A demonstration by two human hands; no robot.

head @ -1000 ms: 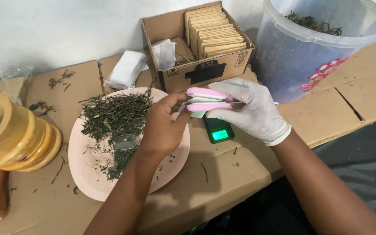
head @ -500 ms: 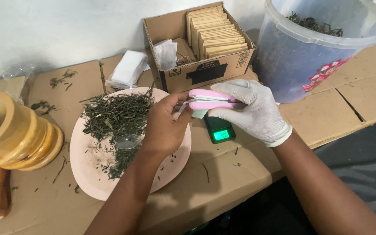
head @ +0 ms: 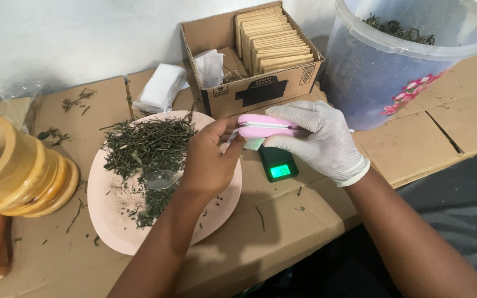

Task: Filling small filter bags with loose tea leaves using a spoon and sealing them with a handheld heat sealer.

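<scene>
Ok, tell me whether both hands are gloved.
No: only the right hand wears a white glove, gripping the pink sealer, while the left hand is bare.

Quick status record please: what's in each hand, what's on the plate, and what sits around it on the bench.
right hand: gloved, grips pink sealer
left hand: bare, holds small white bag at the sealer's tip
scale: under the hands, display lit green
plate: pink, holds dried herbs and a clear spoon
box: open, packed with tan sachets
bucket: clear, herbs inside
mortar: wooden, far left
</scene>
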